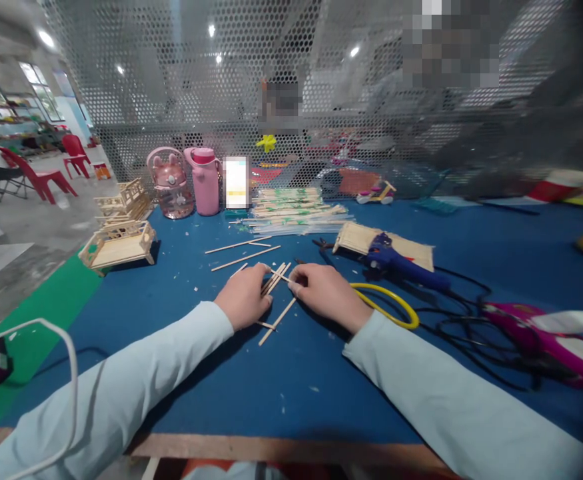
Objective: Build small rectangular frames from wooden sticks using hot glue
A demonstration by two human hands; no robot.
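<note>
Between my two hands a short thin wooden stick [280,275] runs from the left fingertips to the right ones. My left hand [242,297] is closed, pinching its left end, with the other fingers curled over more sticks on the table. My right hand [328,293] is closed too, thumb and fingers pinching the stick's right end. A small bundle of sticks [273,283] lies under and between the hands, partly hidden by the left palm. One longer stick [277,322] slants toward me below the right fingers. Beyond my hands lie loose sticks [246,258].
At left stand small wooden stick-built benches [124,248]. Behind are a clear bottle [175,193], a pink bottle [206,183], a bright screen [236,181] and bundled sticks [291,207]. To the right lie a blue glue gun [406,265], a yellow ring [414,313] and black cables [464,343].
</note>
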